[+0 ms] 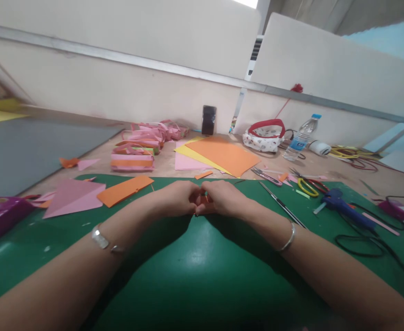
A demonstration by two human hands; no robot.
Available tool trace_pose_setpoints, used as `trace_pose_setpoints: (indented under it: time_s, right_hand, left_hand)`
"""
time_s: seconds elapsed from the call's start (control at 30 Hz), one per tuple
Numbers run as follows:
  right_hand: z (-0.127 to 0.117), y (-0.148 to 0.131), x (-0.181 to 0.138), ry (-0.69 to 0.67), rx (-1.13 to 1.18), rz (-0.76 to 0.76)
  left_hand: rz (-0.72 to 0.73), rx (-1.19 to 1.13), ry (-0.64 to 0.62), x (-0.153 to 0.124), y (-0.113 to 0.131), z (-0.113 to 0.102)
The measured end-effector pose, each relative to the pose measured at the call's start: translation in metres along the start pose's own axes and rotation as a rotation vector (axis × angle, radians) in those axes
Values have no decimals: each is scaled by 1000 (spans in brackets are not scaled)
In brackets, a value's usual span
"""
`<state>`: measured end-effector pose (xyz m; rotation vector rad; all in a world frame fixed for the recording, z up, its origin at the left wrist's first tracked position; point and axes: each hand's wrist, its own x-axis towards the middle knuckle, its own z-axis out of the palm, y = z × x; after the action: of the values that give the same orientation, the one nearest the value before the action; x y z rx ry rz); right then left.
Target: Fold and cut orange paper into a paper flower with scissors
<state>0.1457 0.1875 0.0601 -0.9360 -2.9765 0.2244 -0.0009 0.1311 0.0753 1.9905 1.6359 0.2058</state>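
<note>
My left hand and my right hand meet over the green mat, fingertips together and curled inward. Between them shows a bit of a small orange paper piece with a green speck on it; the fingers hide most of it. Both hands look closed on this piece. To the left of my left hand lies a folded orange paper strip, beside a pink paper sheet. A silver craft knife or pen rests right of my right hand.
Behind the mat stand several pink-and-orange paper bags, orange sheets and an upright phone. On the right are scissors, a blue glue gun with its cord, a bottle and a white pouch. A purple tool lies left.
</note>
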Motion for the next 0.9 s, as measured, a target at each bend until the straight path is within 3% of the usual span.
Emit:
trace_pose_setpoints:
  time_s: [0.43,0.67,0.9]
  right_hand:
    - [-18,33,-18,-164,74,19]
    - [-19,34,-18,-196,108,28]
    - [-23,32,-19,-202,108,30]
  left_hand:
    - [-47,65,47,-4,-1,2]
    - [-116,122,78,4,-5,11]
    - [-219,140,-26,-18,-29,-11]
